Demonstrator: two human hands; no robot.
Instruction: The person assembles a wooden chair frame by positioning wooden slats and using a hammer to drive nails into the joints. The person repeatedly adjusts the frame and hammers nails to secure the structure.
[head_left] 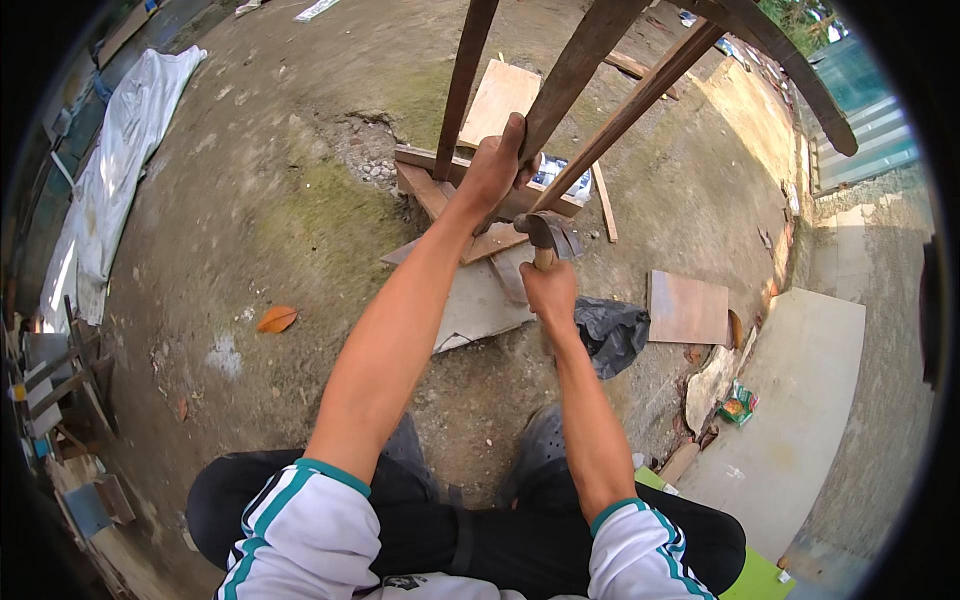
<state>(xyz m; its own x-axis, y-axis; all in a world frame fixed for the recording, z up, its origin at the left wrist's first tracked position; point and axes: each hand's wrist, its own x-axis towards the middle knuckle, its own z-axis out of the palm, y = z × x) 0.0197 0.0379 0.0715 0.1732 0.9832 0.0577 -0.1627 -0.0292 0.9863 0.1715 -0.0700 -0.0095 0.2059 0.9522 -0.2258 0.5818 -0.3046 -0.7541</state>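
Hammer (541, 232) sits in the right hand (549, 292), whose fingers are curled tight around the pale handle just below the metal head. A little farther out and to the left, the left hand (490, 180) is wrapped around the middle bar of a dark wooden frame (585, 65), thumb laid up along the wood. The frame's bars slant up toward the far right; their lower ends stand among wooden pieces (424, 190) near the hammer's head, though I cannot tell whether metal and frame touch. From here the step in hand looks like steadying the frame while the hammer works down low. A further stroke would call for a firm left grip, fingers clear of the striking line, and probably a hold lower on the handle.

Past the frame's foot, on the far side, lies a plywood sheet (500, 95). Right of the right hand, a crumpled black bag (612, 335) rests beside a square board (690, 308). Out left, an orange leaf (276, 319) lies on the ground (300, 90), well apart.
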